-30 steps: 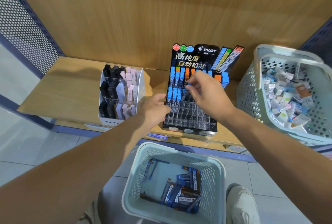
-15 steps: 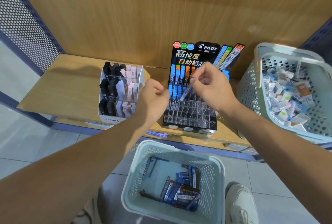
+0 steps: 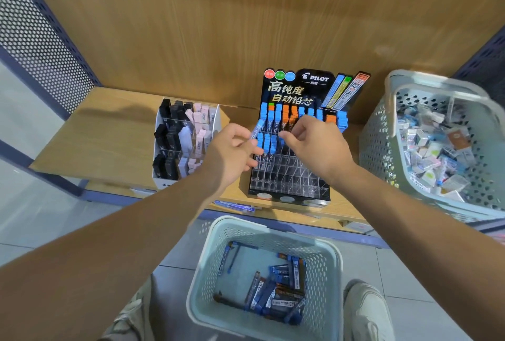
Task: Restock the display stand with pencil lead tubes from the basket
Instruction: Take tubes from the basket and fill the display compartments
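Wooden shelf (image 3: 109, 135), wood-grain back panel, perforated metal side at left.

Right end of shelf: large pale-green perforated basket (image 3: 378, 146), heaped with small boxed items. Print too small to read.

On the floor below the shelf's front edge, between the person's shoes (image 3: 366, 310): second pale-green basket (image 3: 210, 272). It holds loose pencil lead tubes (image 3: 273, 291), mostly blue, some dark. Labels not legible.

Front edge of shelf, right of centre: black display stand (image 3: 296, 86). Header reads "PILOT" with Chinese text "高纯度 自动铅芯", three round dots (red, green, blue) at its top left, three pictured tubes at top right. Clear tiered slots below. Back rows filled with blue- and orange-capped tubes (image 3: 276, 116); front rows bare.

Just left of stand, at front edge: white tiered box (image 3: 180, 143) of black, grey and pink erasers. Front label is cut off by the arm.

Left hand (image 3: 232, 149) in front of the stand's left side, thumb and forefinger pinching one blue lead tube (image 3: 256, 129), tilted, its upper end over the filled slots. Remaining fingers loose.

Right hand (image 3: 314, 143) over the stand's middle rows, fingers curled, tips close together at the blue caps. Cannot tell whether it grips anything.
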